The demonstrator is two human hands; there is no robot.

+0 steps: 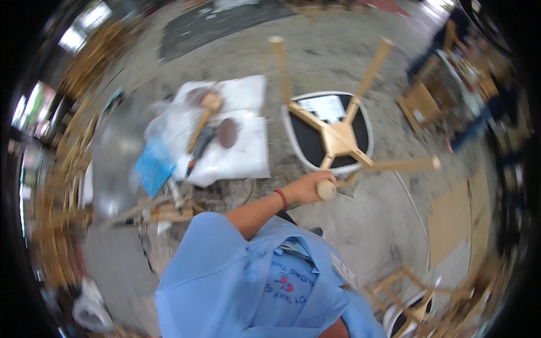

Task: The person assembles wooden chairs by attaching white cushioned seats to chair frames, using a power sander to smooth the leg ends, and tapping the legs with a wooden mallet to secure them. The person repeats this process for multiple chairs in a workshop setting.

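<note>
An upside-down chair [338,139] with pale wooden legs and a white-rimmed seat with a black underside is in front of me. A printed white sheet [324,108] lies on that underside. From the left, my left arm, with a red bracelet at the wrist, reaches across to it. My left hand [309,188] is closed round the chair leg [326,190] closest to me, near its round end. My right hand is out of view; only a bit of my right arm shows at the lower edge.
Left of the chair, white sheeting [242,155] bears a wooden-handled tool [200,128], a brown disc [227,133] and blue plastic [154,167]. Another chair [414,315] is at lower right. Beside an open carton [420,107], another person [445,42] stands at far right.
</note>
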